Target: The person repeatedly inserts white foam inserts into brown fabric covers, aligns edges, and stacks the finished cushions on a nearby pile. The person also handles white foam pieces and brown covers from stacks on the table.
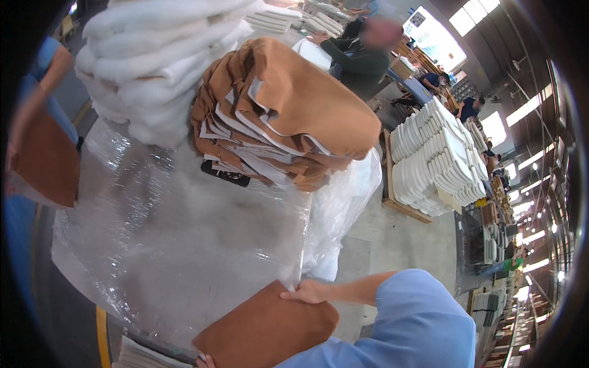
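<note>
Appears midway. At far left, brown piece in grasp of co-worker. On plastic-covered table, white padding pile, then brown pile; cannot tell if finished or waiting. Below, at near table edge, left hand at lower corner of brown panel, mostly cut off, cannot tell grip; right hand clamped on panel's far edge. Not yet on any pile.

Count, left to right: one co-worker's piece, one padding pile, one brown pile, one panel, one loaded pallet of white cushions. Cannot count overlapped layers.

Grey floor beneath bright windows
</note>
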Demonstrator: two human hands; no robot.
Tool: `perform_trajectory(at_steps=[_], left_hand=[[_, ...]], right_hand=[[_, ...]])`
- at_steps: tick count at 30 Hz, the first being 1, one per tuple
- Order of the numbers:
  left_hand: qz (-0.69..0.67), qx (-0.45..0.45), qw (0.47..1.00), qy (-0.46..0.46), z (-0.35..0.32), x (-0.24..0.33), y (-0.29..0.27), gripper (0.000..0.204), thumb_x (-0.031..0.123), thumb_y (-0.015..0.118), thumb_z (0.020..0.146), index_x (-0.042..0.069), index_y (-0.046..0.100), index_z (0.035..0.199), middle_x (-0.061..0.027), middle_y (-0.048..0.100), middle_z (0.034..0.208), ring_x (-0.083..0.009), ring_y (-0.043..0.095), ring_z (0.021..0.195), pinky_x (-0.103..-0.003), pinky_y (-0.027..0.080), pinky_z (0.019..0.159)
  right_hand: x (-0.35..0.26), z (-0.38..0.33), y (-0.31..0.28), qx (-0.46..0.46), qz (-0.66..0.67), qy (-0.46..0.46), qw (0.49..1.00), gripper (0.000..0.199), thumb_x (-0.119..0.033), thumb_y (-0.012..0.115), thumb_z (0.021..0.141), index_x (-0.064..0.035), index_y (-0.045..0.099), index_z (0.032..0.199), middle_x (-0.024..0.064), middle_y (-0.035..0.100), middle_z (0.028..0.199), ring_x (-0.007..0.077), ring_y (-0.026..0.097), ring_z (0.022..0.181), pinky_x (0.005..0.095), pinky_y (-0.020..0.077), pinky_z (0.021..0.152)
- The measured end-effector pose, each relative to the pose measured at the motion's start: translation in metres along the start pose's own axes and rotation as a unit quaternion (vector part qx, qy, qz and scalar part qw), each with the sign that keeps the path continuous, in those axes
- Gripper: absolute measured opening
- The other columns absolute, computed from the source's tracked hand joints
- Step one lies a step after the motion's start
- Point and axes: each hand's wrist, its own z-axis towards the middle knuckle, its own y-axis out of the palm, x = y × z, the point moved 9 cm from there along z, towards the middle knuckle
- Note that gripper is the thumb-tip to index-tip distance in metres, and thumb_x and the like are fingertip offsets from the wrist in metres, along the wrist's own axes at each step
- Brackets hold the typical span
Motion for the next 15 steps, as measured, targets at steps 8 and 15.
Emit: perform_trajectory(at_steps=[8,15], left_hand=[[-0.105,0.037,0.992,0.063,-0.035,0.005,-0.019,0.083,0.068,0.048,0.102,0.004,0.047,0.154,-0.0255,0.058,0.148,-0.0327,0.056,0.139,-0.047,0.045,0.116],[-0.469,-0.053,0.867,0.162,-0.053,0.002,-0.013,0.081,0.071,0.049,0.1,0.008,0.054,0.152,-0.0228,0.063,0.144,-0.0284,0.06,0.135,-0.047,0.048,0.114]], right_hand=[[0.021,-0.029,0.01,0.0,0.364,-0.07,0.929,0.075,-0.067,0.048,0.107,-0.0064,0.059,0.15,0.0138,0.053,0.159,0.0257,0.055,0.141,0.0451,0.0451,0.116],[0.022,-0.09,0.027,0.116,0.496,-0.241,0.826,0.07,-0.059,0.046,0.112,-0.0023,0.056,0.152,0.0123,0.054,0.157,0.023,0.052,0.141,0.0389,0.0384,0.119]])
